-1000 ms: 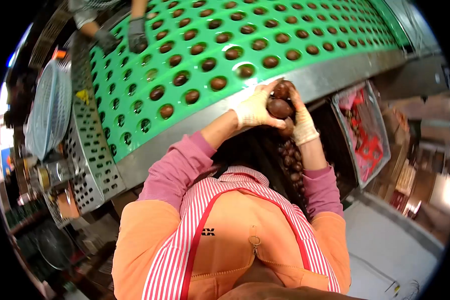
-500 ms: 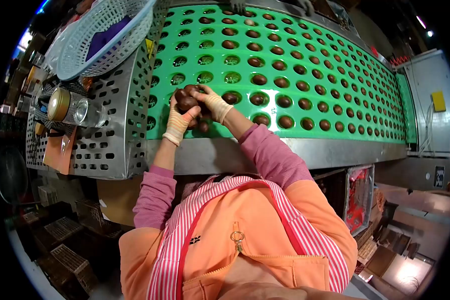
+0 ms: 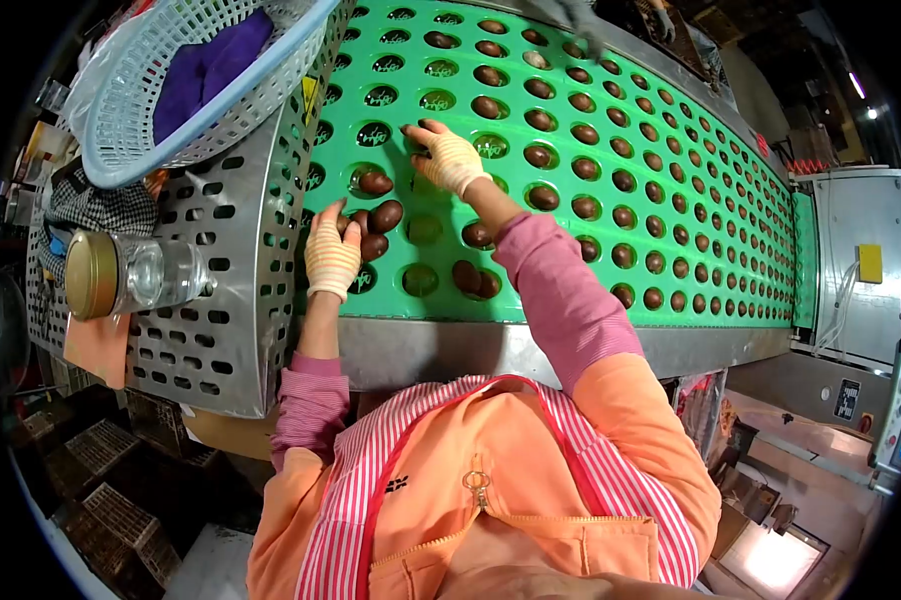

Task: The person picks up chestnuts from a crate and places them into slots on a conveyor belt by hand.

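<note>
My left hand (image 3: 331, 255), in a striped glove with bare fingertips, has its thumb and fingers curled at a small cluster of dark brown eggs (image 3: 385, 216). Another egg (image 3: 376, 182) lies just beyond, at the edge of a cup. Over the cups to the right, my right hand (image 3: 449, 162), gloved alike, has its fingers apart; no egg shows in it. Both hands are above a green tray (image 3: 531, 290) with rows of round cups. Cups at the left show no eggs, while most to the right hold one each. Two eggs (image 3: 476, 280) touch near the front edge.
A perforated metal panel (image 3: 221, 345) borders the tray on the left. On it are a gold-lidded glass jar (image 3: 161, 270) and a pale blue basket (image 3: 116, 165) holding purple cloth (image 3: 206, 75). Another person's gloved hand (image 3: 579, 25) is at the far edge. A metal cabinet (image 3: 851, 310) stands right.
My hands have moved apart from the shared cluster of eggs. The right went up and to the right; the left lowered with eggs beside it. Several eggs now lie loose on the tray.
</note>
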Demonstrator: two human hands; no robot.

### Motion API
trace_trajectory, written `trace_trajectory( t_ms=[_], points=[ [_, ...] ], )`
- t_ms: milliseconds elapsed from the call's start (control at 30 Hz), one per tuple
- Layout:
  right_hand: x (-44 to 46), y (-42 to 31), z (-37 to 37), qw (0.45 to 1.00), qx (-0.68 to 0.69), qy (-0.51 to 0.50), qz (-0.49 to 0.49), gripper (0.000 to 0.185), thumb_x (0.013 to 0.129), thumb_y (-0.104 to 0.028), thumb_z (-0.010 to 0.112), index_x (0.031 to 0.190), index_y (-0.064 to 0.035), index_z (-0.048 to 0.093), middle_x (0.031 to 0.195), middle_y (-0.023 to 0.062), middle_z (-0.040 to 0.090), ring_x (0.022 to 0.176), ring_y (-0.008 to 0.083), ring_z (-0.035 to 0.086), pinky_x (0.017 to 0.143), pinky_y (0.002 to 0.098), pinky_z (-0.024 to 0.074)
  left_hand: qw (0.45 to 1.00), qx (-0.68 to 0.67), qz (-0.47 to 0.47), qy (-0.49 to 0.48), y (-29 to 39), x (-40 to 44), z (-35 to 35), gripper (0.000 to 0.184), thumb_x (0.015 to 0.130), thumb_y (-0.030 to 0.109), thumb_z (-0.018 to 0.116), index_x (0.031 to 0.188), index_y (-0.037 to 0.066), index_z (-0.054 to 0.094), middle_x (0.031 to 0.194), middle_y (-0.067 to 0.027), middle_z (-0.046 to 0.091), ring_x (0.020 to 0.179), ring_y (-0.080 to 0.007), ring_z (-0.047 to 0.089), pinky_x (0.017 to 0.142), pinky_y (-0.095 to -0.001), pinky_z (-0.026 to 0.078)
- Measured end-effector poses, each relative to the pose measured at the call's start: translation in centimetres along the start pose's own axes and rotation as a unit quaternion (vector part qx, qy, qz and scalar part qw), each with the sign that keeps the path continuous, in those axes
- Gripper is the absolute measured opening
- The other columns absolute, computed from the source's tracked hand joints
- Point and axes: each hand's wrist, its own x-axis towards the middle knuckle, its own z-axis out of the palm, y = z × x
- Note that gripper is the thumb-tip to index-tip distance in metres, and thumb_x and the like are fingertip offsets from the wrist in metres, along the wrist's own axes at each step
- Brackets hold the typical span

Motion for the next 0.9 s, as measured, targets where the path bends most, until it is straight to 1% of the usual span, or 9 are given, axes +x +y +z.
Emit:
trace_trajectory(
  t_ms=[167,200,300,367,467,567,667,800,900],
  points=[
    [0.9,0.9,-2.8,0.992,-0.124,0.032,-0.006,0.059,0.077,-0.017,0.069,0.132,-0.0226,0.048,0.118,0.0103,0.056,0.103,0.0339,0.058,0.083,0.0457,0.0504,0.973,-0.221,-0.057,0.027,3.1,5.4,0.1,0.044,0.083,0.020,0.069,0.122,0.004,0.058,0.105,-0.0162,0.067,0.095,-0.0257,0.064,0.086,-0.0383,0.050],
    [0.5,1.7,-3.3,0.983,-0.167,0.070,-0.016,0.057,0.077,-0.017,0.070,0.130,-0.0218,0.050,0.115,0.0097,0.057,0.100,0.0335,0.058,0.082,0.0456,0.0507,0.974,-0.210,0.047,0.071,0.0,8.2,2.6,0.041,0.084,0.018,0.069,0.120,0.002,0.058,0.099,-0.0128,0.067,0.086,-0.0215,0.064,0.079,-0.0355,0.052],
    [-0.9,5.6,-3.9,0.972,-0.231,0.037,-0.038,0.047,0.081,-0.022,0.068,0.125,-0.0205,0.052,0.116,0.0082,0.057,0.107,0.0316,0.055,0.085,0.0492,0.0473,0.892,-0.428,-0.136,-0.051,1.2,13.5,4.0,0.045,0.084,0.015,0.070,0.124,-0.001,0.056,0.097,-0.0089,0.066,0.084,-0.0187,0.062,0.075,-0.0307,0.051],
    [-1.8,6.9,-3.8,0.972,-0.222,0.061,-0.037,0.044,0.083,-0.025,0.067,0.125,-0.0201,0.052,0.120,0.0089,0.056,0.111,0.0322,0.053,0.088,0.0517,0.0455,0.896,-0.359,-0.219,-0.145,0.3,16.2,4.8,0.048,0.088,0.022,0.066,0.131,0.004,0.052,0.109,-0.0138,0.063,0.094,-0.0234,0.063,0.080,-0.0343,0.052],
    [-4.0,6.5,-3.9,0.971,-0.160,0.177,-0.018,0.038,0.085,-0.022,0.066,0.121,-0.0172,0.056,0.121,0.0113,0.057,0.110,0.0349,0.053,0.089,0.0525,0.0444,0.996,0.062,0.046,0.042,2.7,15.1,5.7,0.047,0.091,0.030,0.059,0.133,0.009,0.051,0.121,-0.0199,0.058,0.103,-0.0334,0.061,0.087,-0.0418,0.051],
    [-6.8,4.9,-4.1,0.967,-0.057,0.247,0.021,0.033,0.085,-0.012,0.066,0.116,-0.0083,0.059,0.113,0.0152,0.061,0.100,0.0371,0.058,0.086,0.0437,0.0486,0.984,-0.046,0.170,-0.009,5.2,12.9,8.3,0.044,0.092,0.026,0.058,0.133,0.012,0.052,0.126,-0.0204,0.055,0.113,-0.0381,0.056,0.096,-0.0436,0.046],
    [-10.8,1.0,-3.4,0.984,0.055,0.144,0.087,0.031,0.083,-0.023,0.069,0.109,-0.0083,0.060,0.105,0.0165,0.062,0.085,0.0359,0.062,0.074,0.0458,0.0514,0.964,0.009,0.204,-0.168,4.8,11.3,10.8,0.042,0.093,0.021,0.055,0.133,0.014,0.050,0.125,-0.0200,0.055,0.113,-0.0381,0.055,0.097,-0.0444,0.046],
    [-15.5,-5.0,-4.4,0.961,-0.162,-0.214,0.065,0.041,0.077,-0.039,0.072,0.104,-0.0111,0.059,0.099,0.0150,0.059,0.089,0.0327,0.061,0.075,0.0430,0.0517,0.974,-0.061,0.216,-0.026,5.3,10.4,6.4,0.036,0.089,0.021,0.060,0.124,0.013,0.056,0.119,-0.0166,0.059,0.105,-0.0379,0.058,0.092,-0.0443,0.048],
    [-18.6,-2.2,-0.1,0.965,-0.211,-0.158,0.001,0.045,0.072,-0.030,0.075,0.109,-0.0127,0.056,0.104,0.0140,0.056,0.100,0.0328,0.057,0.080,0.0432,0.0510,0.993,0.020,0.096,-0.067,4.7,7.5,3.1,0.037,0.087,0.030,0.063,0.120,0.014,0.060,0.119,-0.0143,0.060,0.108,-0.0354,0.058,0.093,-0.0438,0.047]
  ],
)
